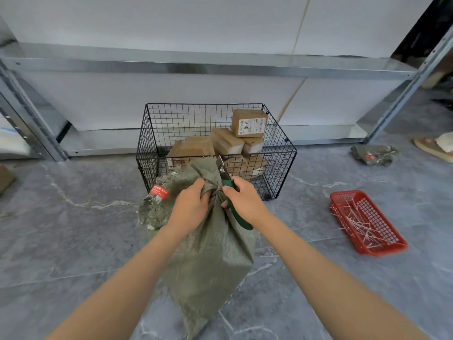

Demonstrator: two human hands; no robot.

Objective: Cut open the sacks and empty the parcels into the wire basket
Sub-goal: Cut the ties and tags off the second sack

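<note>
Head view, frame centre: left hand (190, 207) clenches the tied neck of the sack (210, 253), just below the wire basket (282, 141). Right hand (245, 200) wraps the green knife (236, 214), blade raised beside the neck. Risk: the blade slips toward the left fingers, or nicks the contents.

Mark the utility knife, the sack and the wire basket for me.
utility knife (241, 222): head view, lower end of the green handle.
sack (210, 261): head view, middle of the woven body.
wire basket (203, 104): head view, back top rim.
</note>
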